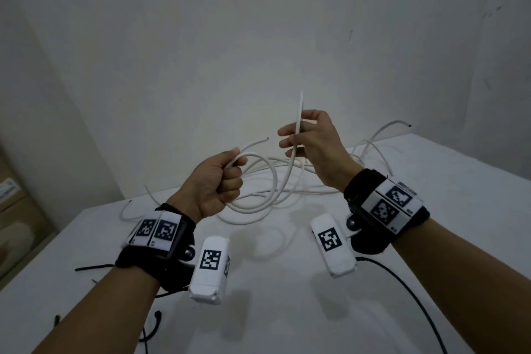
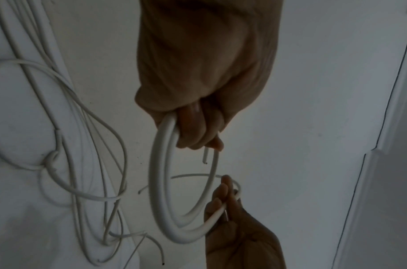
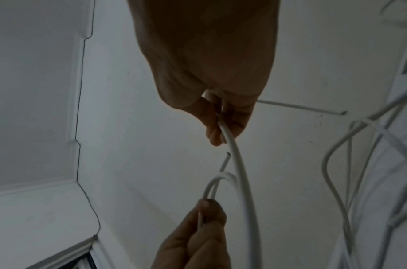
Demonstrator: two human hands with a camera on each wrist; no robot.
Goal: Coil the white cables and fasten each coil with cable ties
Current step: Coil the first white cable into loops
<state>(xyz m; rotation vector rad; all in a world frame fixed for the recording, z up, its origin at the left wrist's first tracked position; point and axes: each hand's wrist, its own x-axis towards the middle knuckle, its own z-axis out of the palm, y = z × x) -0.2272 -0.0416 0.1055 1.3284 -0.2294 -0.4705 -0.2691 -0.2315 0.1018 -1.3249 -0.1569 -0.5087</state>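
My left hand (image 1: 227,178) is raised above the white table (image 1: 287,310) and grips a small coil of white cable (image 1: 258,181) in its fist. One short cable end (image 1: 263,140) pokes out past the thumb. In the left wrist view the coil (image 2: 158,182) hangs in two loops below the left hand (image 2: 198,131). My right hand (image 1: 300,135), a little to the right and higher, pinches the same cable between thumb and fingers. That stretch of cable (image 1: 300,103) sticks up above the right hand. In the right wrist view the right hand (image 3: 221,123) holds the cable (image 3: 240,172), which curves down toward the left hand (image 3: 202,227).
A loose tangle of white cables (image 1: 330,178) lies on the table behind the hands and reaches to the far right edge. Black cable ties (image 1: 94,267) lie by my left forearm. A black lead (image 1: 402,282) runs from the right wrist camera. A cardboard box (image 1: 17,210) stands left of the table.
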